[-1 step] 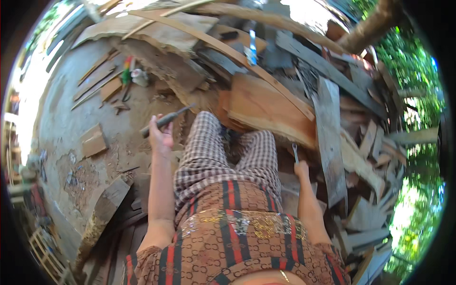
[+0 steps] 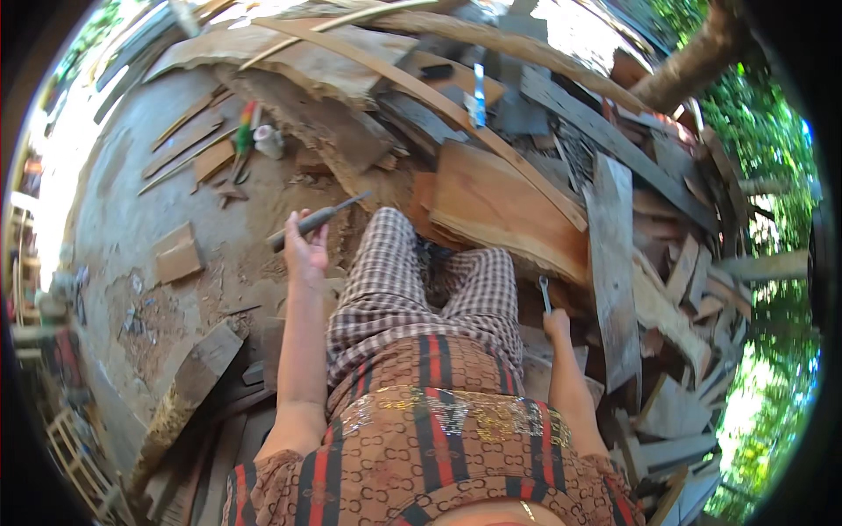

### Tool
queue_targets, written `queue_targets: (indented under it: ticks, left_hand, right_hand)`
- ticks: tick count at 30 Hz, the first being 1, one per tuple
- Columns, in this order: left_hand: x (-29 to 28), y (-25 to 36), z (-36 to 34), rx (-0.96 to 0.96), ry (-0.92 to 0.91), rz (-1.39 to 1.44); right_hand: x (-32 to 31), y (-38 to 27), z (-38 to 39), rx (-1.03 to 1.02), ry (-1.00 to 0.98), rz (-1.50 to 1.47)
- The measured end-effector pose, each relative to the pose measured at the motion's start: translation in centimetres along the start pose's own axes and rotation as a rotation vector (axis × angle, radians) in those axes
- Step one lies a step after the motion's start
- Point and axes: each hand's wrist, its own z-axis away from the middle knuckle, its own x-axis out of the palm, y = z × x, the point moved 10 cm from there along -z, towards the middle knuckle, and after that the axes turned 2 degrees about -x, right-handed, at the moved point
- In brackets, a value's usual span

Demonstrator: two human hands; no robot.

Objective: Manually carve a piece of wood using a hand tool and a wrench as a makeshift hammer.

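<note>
My left hand (image 2: 307, 254) is raised at the left of my knee, palm up. Its fingers close round the thick dark handle of a screwdriver-like tool (image 2: 303, 230). The tool's thin metal shaft points up and to the right, beside a rough-edged slab (image 2: 303, 114). Lower on the right, my right hand (image 2: 556, 324) is closed round a metal wrench (image 2: 545, 294), whose head sticks up from the fist. That wrench is close to the edge of a thick reddish-brown wooden slab (image 2: 509, 206) beyond my knees.
Grey boards (image 2: 614, 263) and scrap wood pile up on the right. A long thin strip (image 2: 438, 105) crosses the far slabs. On the left floor lie a small wood block (image 2: 178, 254), a red-and-green-handled tool (image 2: 244, 140) and a white roll-like item (image 2: 268, 142). A beam (image 2: 189, 394) leans near left.
The whole scene has slid slightly right and down in the picture. Both hands keep hold of the same tools, with little other movement.
</note>
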Motion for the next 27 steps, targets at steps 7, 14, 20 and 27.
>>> queue_targets:
  ticks: [7,14,20,27]
  left_hand:
    - [-0.8,3.5,0.7,0.044,0.088,0.117]
    - [-4.2,7.4,0.8,0.004,0.15,0.335]
    - [-6.1,9.8,0.7,0.029,0.121,0.376]
    - [-3.3,9.5,-0.3,0.024,0.084,0.26]
  right_hand:
    - [2.5,-1.7,5.0,0.048,-0.088,0.109]
    - [1.0,-2.0,4.2,0.038,-0.082,0.069]
    - [1.9,-2.7,4.8,-0.06,-0.101,-0.015]
    - [1.4,-2.9,1.2,-0.071,-0.031,-0.152]
